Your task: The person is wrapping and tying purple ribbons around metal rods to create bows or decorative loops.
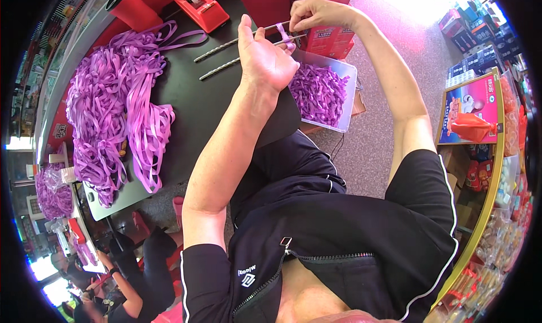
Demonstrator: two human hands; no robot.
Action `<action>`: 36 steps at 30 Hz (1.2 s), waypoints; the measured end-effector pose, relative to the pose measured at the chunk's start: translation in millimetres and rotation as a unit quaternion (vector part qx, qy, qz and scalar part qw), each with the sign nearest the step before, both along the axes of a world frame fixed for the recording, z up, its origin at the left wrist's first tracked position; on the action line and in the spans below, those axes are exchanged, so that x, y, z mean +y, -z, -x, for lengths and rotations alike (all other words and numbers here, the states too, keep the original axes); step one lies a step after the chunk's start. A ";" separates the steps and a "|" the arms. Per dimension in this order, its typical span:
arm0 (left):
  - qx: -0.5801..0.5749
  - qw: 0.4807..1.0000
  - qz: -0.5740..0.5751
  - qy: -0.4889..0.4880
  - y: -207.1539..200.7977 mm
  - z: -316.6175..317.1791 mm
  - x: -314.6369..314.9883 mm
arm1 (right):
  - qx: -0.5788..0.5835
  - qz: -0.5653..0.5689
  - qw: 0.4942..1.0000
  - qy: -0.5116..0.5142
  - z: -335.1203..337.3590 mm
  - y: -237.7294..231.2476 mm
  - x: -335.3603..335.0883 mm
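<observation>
Two thin metal rods with twisted shafts (226, 66) lie side by side above the dark table's edge. My left hand (264, 60) is turned palm up, its thumb raised and its other fingers curled about the rods. Near their right ends a purple ribbon (284, 35) is looped around both. My right hand (319, 13) is closed in a pinch at the end of the upper rod, right beside the ribbon; whether it grips rod or ribbon is hidden. A big heap of long purple ribbon (107, 103) covers the left of the table.
Below my hands, a clear plastic bin (350, 91) holds many short purple ribbon pieces. A red tape dispenser (202, 9) and a red cup (132, 8) stand on the table (186, 105). Red boxes (336, 40) are stacked behind the bin. Another person (132, 289) is at lower left.
</observation>
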State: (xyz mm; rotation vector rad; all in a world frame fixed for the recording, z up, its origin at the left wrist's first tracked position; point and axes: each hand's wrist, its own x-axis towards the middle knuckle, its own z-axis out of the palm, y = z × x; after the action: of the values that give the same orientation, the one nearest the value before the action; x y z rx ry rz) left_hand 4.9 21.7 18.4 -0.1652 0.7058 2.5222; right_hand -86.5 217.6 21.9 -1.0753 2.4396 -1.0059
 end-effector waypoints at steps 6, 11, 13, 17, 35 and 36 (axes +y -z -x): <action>0.006 1.000 0.007 0.002 0.0 -1.1 -2.2 | -0.196 0.042 0.950 0.240 -21.4 7.0 -26.5; 0.027 1.000 -0.002 -0.003 2.8 2.0 1.7 | -0.328 0.206 0.898 0.207 -7.7 42.7 -23.2; 0.050 0.996 0.048 0.050 -5.3 0.6 -3.3 | -0.360 0.222 0.870 0.253 -12.9 41.4 -28.5; 0.054 0.979 0.151 0.126 -27.7 -2.3 -29.6 | -0.376 0.194 0.866 0.267 -13.1 50.7 -20.2; 0.518 0.269 0.812 0.020 28.6 11.5 -88.6 | -0.409 0.399 0.738 0.359 -7.5 64.1 46.0; 0.516 0.262 0.815 0.016 29.8 11.0 -89.9 | -0.412 0.396 0.737 0.360 -15.1 70.7 66.4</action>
State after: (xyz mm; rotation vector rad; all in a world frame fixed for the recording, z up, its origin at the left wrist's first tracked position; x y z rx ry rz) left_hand -6.1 -68.2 -11.4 0.8726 3.2250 0.1983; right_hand -71.4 284.0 -48.8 0.3268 1.5812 -2.2556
